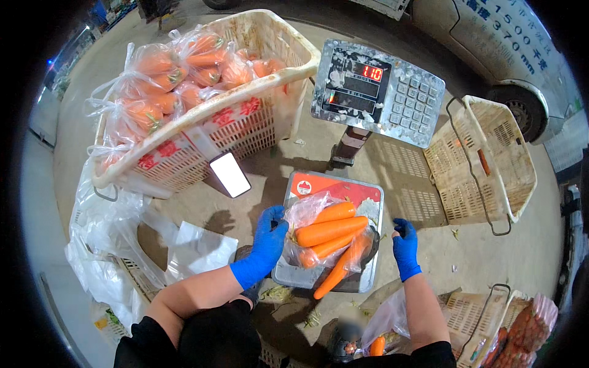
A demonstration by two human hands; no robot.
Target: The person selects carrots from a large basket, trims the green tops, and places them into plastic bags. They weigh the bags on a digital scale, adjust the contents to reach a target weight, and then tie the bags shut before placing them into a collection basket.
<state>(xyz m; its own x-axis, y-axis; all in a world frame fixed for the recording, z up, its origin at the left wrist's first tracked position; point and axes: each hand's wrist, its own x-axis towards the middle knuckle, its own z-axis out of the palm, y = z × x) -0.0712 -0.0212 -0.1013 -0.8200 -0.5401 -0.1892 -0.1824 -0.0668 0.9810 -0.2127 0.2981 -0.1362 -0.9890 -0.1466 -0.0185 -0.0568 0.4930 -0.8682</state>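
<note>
Several orange carrots [331, 232] lie partly inside a clear plastic bag [287, 253] on the platform of a digital scale [359, 283]. One carrot pokes out over the platform's front edge. My left hand [269, 239], in a blue glove, is at the left side of the bag, its fingers curled by the bag's edge; whether it grips the plastic is unclear. My right hand [406, 244], also gloved in blue, hovers right of the scale, apart from the carrots, fingers bent, with nothing visible in it. Behind the platform, the scale's display head [377, 89] stands on a post, showing lit red digits.
A large plastic crate [276, 83] at the back left holds tied bags of carrots [156, 69]. A phone with a white screen [230, 175] is at its near side. Another crate [483, 161] stands right, near a vehicle [506, 41]. Plastic bags [106, 234] drape at left; a netted sack [529, 326] is lower right.
</note>
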